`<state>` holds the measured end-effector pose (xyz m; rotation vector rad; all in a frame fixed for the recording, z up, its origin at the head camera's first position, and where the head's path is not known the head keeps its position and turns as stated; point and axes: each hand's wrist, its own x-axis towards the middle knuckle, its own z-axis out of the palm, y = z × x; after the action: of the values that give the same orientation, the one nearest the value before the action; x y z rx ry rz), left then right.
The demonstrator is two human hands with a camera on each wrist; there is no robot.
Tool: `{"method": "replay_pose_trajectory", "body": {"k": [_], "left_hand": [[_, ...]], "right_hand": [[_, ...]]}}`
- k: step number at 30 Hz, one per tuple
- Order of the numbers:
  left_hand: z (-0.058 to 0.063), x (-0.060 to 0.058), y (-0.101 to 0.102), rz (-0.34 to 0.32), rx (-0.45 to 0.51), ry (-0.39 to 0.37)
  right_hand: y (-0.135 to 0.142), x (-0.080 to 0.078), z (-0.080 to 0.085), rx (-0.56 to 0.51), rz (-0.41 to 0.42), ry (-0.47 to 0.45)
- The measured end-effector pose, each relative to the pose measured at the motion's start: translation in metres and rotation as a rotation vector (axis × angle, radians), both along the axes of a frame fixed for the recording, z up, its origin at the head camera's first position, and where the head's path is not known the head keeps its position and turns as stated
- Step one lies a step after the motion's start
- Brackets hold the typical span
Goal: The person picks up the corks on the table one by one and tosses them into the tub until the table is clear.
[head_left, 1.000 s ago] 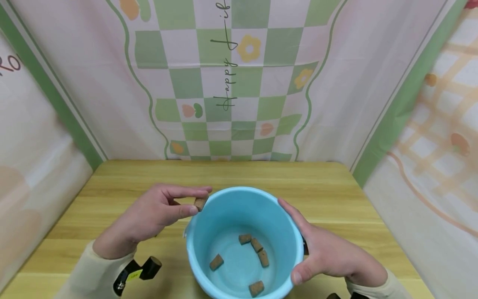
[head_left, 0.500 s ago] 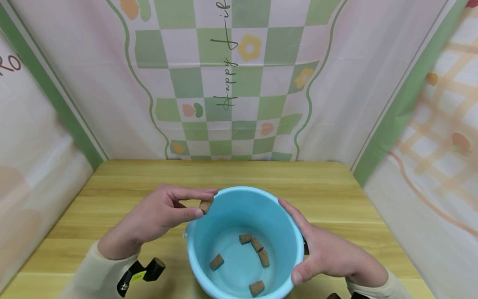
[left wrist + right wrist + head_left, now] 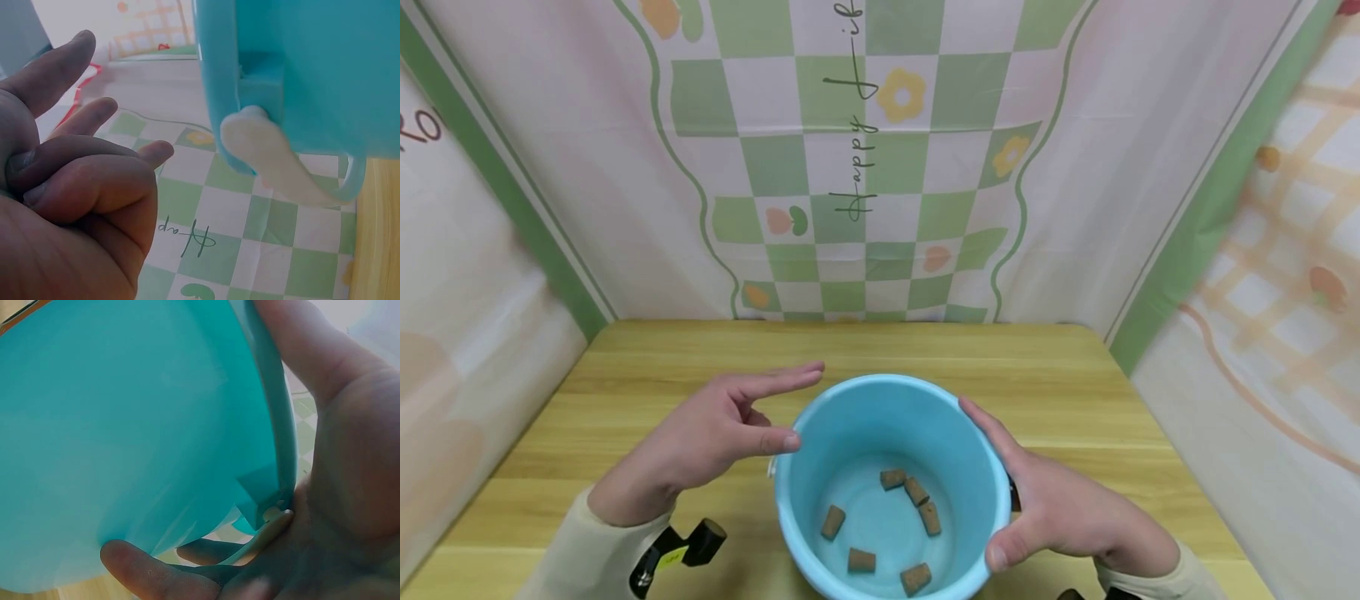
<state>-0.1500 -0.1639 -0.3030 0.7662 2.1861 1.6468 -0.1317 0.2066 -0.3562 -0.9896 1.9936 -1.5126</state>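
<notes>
Bucket (image 3: 887,417), lower centre of the head view: plain light blue, inside and at the rim. Bucket handle (image 3: 275,153), right of centre in the left wrist view: white. Blocks (image 3: 832,522), lower centre: plain brown. Worktop (image 3: 700,350), lower half: yellowish wood grain, streaked crosswise. Back cloth (image 3: 898,158), upper centre: green-and-white check, yellow flowers, peach and orange motifs, dark script, wavy green border on pale pinkish white. Right cloth (image 3: 1300,250): peach lattice on white, orange fruit motifs. Left cloth (image 3: 452,242): white, pale peach rounded shapes, dark lettering. Edge bands (image 3: 490,158), either side: green. Sleeves (image 3: 583,554), lower corners: cream. Wrist device (image 3: 703,542), lower left: black, yellow-green label.
</notes>
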Motion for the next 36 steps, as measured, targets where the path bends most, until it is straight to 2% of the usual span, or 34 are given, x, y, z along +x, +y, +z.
{"method": "replay_pose_trajectory", "body": {"k": [7, 15, 21, 24, 28, 30, 32, 36], "left_hand": [[-0.001, -0.001, -0.003, 0.029, 0.001, 0.007], [-0.003, -0.002, -0.008, 0.037, 0.043, -0.034], [-0.007, -0.002, -0.017, 0.101, -0.002, -0.045], [-0.010, -0.003, -0.022, 0.113, -0.030, 0.045], [-0.016, -0.003, -0.028, 0.112, -0.117, 0.284], [-0.019, -0.002, -0.030, 0.148, -0.165, 0.369], [-0.021, 0.000, -0.031, 0.217, -0.196, 0.402], [-0.024, 0.000, -0.035, 0.359, -0.190, 0.421]], "right_hand": [[0.000, 0.000, 0.000, 0.002, 0.000, 0.012], [0.000, 0.000, -0.001, -0.017, 0.008, -0.002], [-0.001, 0.000, 0.000, -0.021, 0.003, -0.018], [-0.001, 0.000, 0.000, -0.019, 0.000, -0.015], [-0.001, 0.000, 0.000, -0.017, 0.003, -0.003], [-0.001, 0.000, 0.000, -0.016, 0.002, -0.001], [-0.001, 0.000, 0.000, -0.016, 0.000, -0.003], [-0.001, 0.000, 0.000, -0.008, -0.006, -0.004]]}}
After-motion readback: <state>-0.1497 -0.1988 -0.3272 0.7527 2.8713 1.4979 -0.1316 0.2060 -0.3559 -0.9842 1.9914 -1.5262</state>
